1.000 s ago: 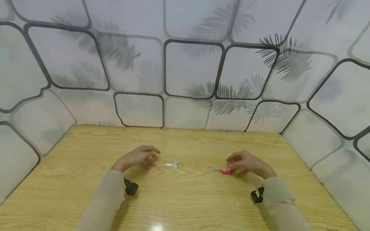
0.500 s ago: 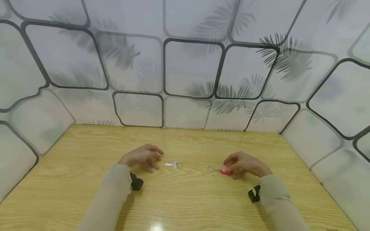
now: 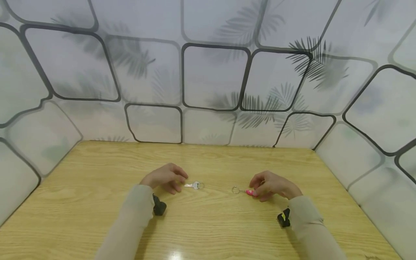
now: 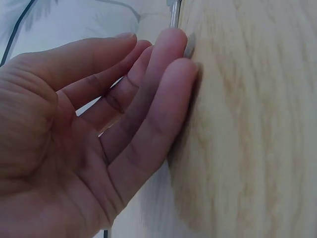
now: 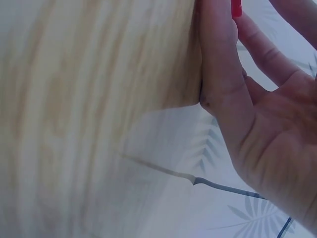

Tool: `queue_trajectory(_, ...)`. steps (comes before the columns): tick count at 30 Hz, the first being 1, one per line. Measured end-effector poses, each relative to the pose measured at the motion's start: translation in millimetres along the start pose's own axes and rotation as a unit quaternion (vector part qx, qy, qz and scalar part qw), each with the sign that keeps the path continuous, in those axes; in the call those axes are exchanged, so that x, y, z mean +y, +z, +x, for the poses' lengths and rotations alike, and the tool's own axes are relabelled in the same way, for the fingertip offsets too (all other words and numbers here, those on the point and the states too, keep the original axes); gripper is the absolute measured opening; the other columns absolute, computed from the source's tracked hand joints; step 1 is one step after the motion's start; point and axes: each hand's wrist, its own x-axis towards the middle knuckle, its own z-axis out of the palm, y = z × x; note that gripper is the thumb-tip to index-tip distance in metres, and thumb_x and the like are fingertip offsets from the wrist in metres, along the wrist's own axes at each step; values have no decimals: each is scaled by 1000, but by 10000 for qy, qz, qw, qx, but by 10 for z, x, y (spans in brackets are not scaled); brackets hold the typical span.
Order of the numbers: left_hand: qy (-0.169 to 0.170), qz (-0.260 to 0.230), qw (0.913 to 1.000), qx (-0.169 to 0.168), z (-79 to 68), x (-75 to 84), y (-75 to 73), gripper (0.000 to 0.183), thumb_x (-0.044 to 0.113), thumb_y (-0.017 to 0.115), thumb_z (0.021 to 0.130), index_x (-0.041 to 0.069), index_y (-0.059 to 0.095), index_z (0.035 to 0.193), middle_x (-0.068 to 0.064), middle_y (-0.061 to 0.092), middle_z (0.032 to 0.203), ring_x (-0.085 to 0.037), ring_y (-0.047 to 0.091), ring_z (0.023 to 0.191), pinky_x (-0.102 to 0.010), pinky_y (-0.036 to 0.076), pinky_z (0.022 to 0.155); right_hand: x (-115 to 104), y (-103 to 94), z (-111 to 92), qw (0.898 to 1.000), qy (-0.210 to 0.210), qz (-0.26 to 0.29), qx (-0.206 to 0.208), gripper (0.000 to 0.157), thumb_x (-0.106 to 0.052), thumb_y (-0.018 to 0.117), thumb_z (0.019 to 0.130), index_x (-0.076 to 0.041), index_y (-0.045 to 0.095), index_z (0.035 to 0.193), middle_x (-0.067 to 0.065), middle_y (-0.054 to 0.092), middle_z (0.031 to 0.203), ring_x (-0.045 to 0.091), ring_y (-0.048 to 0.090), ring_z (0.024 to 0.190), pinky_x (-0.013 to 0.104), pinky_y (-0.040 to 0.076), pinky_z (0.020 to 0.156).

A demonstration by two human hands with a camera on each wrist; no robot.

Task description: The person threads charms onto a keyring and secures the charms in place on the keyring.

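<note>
A silver key (image 3: 196,185) with a small ring lies on the table, its blade pointing at my left hand (image 3: 163,177). The fingertips of that hand are right at the blade's tip, with the fingers loosely bent. In the left wrist view, the key (image 4: 174,14) shows just beyond the fingertips (image 4: 171,42). Over to the right lies a pink keychain charm (image 3: 250,193) with a chain and a metal split ring (image 3: 235,190). My right hand (image 3: 272,186) reaches over the charm's right end, hiding part of it. Its red edge (image 5: 237,7) appears between loosely spread fingers in the right wrist view.
Both things lie on a light wood-grain table (image 3: 208,224). A patterned cloth wall (image 3: 214,79) with leaf prints rises behind the table and along both sides. A black wrist camera (image 3: 159,206) sits under the left wrist, another black camera (image 3: 284,218) under the right.
My left hand has moved right to the key's tip. My right hand has moved slightly left, further over the pink charm. Key and charm lie where they were.
</note>
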Motion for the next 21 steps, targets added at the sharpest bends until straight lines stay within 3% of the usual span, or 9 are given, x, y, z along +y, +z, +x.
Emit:
queue_trajectory(8,385,499,9979,-140,154,63,145,21,3,61,99,-12,68,113,-10,71,88,-10,65,64,-25,57,63,73,-3,-96,9998,-12,-108,167,30,4,74,84,14,61,108,7,59,89,17,63,77,35,61,68)
queue_trajectory(13,152,586,9979,225,139,84,156,18,1,65,96,-10,70,109,-8,70,83,-10,63,62,-24,56,62,42,39,-22,9997,-49,-135,191,28,3,75,83,13,62,106,5,57,87,15,61,77,34,60,67)
queue_trajectory(21,128,897,9942,584,129,102,196,13,2,72,91,-7,73,100,-6,69,78,-10,59,59,-22,53,58,-48,77,26,9989,216,-184,386,24,5,76,82,11,63,102,5,57,83,15,63,73,32,60,65)
